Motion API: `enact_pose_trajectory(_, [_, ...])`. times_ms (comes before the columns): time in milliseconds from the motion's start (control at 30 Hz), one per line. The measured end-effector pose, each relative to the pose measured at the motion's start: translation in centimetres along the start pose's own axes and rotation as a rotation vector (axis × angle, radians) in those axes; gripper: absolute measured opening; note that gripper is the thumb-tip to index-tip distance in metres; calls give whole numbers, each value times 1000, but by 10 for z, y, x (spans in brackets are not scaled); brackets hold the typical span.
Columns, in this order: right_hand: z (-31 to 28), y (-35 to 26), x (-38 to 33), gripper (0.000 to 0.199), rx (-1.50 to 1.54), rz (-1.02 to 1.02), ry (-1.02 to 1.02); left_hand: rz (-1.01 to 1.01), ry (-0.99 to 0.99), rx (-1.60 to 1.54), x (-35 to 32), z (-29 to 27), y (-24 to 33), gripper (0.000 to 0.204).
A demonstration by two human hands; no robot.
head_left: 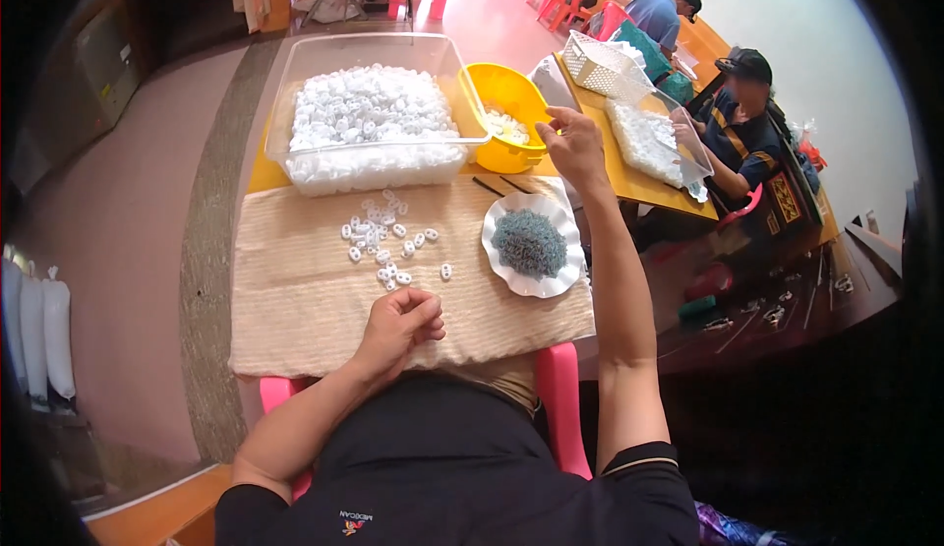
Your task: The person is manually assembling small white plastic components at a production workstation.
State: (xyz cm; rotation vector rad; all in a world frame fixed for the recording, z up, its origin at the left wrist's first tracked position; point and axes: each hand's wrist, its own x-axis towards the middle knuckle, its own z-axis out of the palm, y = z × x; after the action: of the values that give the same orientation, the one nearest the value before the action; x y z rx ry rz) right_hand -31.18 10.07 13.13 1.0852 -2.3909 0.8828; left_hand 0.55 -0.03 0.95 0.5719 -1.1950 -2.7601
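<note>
My left hand (401, 328) rests low over the beige ribbed cloth (295, 290), its fingers curled and thumb pressed in; whatever it may hold is hidden. Just beyond it lies a loose cluster of small white oval plastic pieces with holes (369, 231), and a single one (446, 272) sits apart to the right. My right hand (575, 145) reaches to the right rim of a yellow bucket (506, 89), thumb and forefinger slightly apart with nothing visible between them. Whitish pieces (506, 126) lie in the bucket. A scalloped white plate (536, 285) holds a heap of small grey-blue pieces (529, 243).
A clear plastic bin (374, 164) full of white pieces stands at the table's far side. Two dark thin sticks (501, 186) lie behind the plate. At right, a co-worker (747, 123) sits by another table (678, 197) with a bin of white pieces (644, 143).
</note>
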Motion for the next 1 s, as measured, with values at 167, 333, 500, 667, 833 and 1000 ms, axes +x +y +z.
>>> enact_pose_trajectory(167, [19, -28, -45, 26, 398, 45, -129, 4, 9, 9, 3, -4, 4, 10])
enact_pose_trajectory(333, [33, -63, -102, 23, 438, -11, -449, -1, -11, -16, 8, -5, 2, 10])
enact_pose_trajectory(500, [49, -84, -126, 25, 340, -79, -593, 0, -23, 13, 6, -6, -1, 10])
enact_pose_trajectory(667, [50, -87, -136, 23, 48, -218, -637, 31, -31, 18, 3, -6, -1, 10])
enact_pose_trajectory(833, [53, -89, -138, 16, -30, -137, -789, 39, -25, 23, 8, -8, -4, 10])
enact_pose_trajectory(1000, [51, -93, -137, 15, 2, -111, -772, 43, -27, 23, 7, -8, -5, 10])
